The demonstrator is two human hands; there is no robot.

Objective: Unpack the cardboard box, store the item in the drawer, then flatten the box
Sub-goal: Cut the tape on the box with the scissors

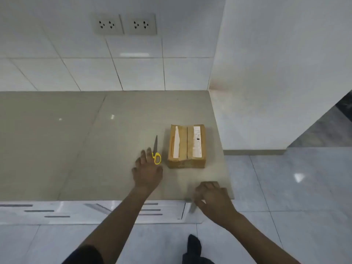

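Note:
A taped brown cardboard box (pixel 186 146) with white label strips lies closed on the beige countertop (pixel 76 140), near its right end. Scissors with yellow handles (pixel 156 152) lie just left of the box, blades pointing away from me. My left hand (pixel 147 171) hovers spread over the counter, its fingertips at the scissors' handles; it holds nothing. My right hand (pixel 213 200) rests at the counter's front right corner, fingers curled down over the edge, nothing visibly in it.
White drawer fronts (pixel 95 212) with dark slot handles run below the counter's front edge. A tiled wall with two socket plates (pixel 124 24) stands behind. A white wall (pixel 276 73) closes the right side. Grey floor tiles lie below and to the right.

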